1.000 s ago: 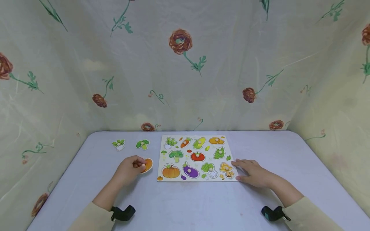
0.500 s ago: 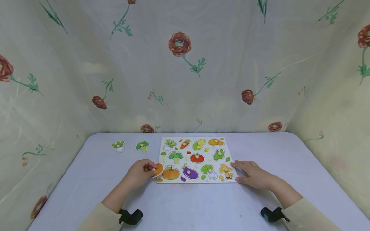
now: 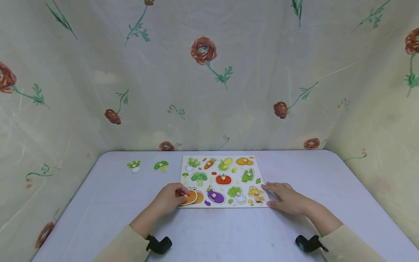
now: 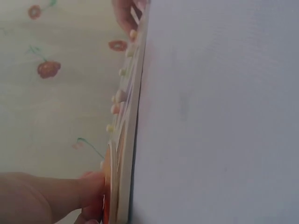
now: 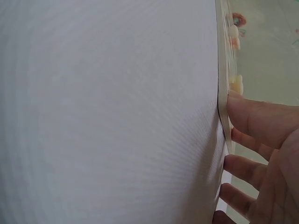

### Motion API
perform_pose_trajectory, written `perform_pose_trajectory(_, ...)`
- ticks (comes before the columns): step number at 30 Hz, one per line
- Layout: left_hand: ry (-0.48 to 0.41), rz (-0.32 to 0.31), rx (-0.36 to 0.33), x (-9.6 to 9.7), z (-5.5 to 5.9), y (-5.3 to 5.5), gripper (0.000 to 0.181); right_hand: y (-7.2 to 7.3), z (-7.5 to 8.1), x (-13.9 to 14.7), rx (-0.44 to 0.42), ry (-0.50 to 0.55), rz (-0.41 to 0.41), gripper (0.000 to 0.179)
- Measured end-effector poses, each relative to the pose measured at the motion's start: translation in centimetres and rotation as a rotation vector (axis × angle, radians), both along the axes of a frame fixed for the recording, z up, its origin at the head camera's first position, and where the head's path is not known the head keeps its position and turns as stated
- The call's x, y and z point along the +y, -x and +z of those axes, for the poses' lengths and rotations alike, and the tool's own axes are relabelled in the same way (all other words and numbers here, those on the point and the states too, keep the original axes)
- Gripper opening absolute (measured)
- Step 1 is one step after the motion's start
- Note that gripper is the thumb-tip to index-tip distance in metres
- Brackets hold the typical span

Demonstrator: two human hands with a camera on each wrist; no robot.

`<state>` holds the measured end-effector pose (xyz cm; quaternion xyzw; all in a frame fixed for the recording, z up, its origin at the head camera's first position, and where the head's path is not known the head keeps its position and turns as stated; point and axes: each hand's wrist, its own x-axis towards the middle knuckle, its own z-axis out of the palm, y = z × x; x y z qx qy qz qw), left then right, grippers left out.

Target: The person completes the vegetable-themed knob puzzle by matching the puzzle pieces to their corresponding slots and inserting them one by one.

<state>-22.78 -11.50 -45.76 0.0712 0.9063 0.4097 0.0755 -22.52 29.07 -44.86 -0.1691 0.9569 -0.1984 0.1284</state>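
My left hand (image 3: 168,199) pinches an orange pumpkin puzzle piece (image 3: 191,197) by its knob. The piece overlaps the printed pumpkin (image 3: 199,197) at the lower left corner of the white vegetable puzzle board (image 3: 240,205). In the left wrist view, the pumpkin piece (image 4: 110,182) leans close against the board's face; whether it touches is unclear. My right hand (image 3: 288,198) rests at the board's lower right edge, fingers extended. The right wrist view has its thumb (image 5: 254,116) on the board's edge (image 5: 223,70), with the other fingers spread beside it.
A radish piece (image 3: 134,166) and a broccoli piece (image 3: 161,166) lie on the white table (image 3: 114,182) to the board's left. Knobbed pieces such as the tomato (image 3: 223,179), eggplant (image 3: 215,195) and corn (image 3: 225,163) sit in the board. A flowered curtain (image 3: 209,120) surrounds the table.
My left hand has carried the pumpkin piece rightward from beside the board to over its lower left corner. The right hand has stayed at the board's edge.
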Motion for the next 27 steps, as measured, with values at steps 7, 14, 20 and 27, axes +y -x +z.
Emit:
perform_pose_trajectory(7, 0.018, -0.013, -0.011, 1.0, -0.4, 0.3, 0.004, -0.1, 0.1, 0.0, 0.002, 0.005, 0.003, 0.066)
perform_pose_trajectory(14, 0.022, -0.012, -0.011, 1.6, -0.4, 0.3, 0.004, -0.3, 0.4, 0.0, 0.013, 0.001, 0.016, 0.066)
perform_pose_trajectory(20, 0.013, -0.026, -0.009, 2.0, -0.5, 0.3, 0.004, -0.1, 0.1, 0.1, 0.015, 0.000, 0.008, 0.067)
perform_pose_trajectory(27, 0.025, -0.025, -0.007, 2.0, -0.6, 0.4, 0.004, -0.1, -0.1, 0.2, 0.021, -0.004, 0.014, 0.067)
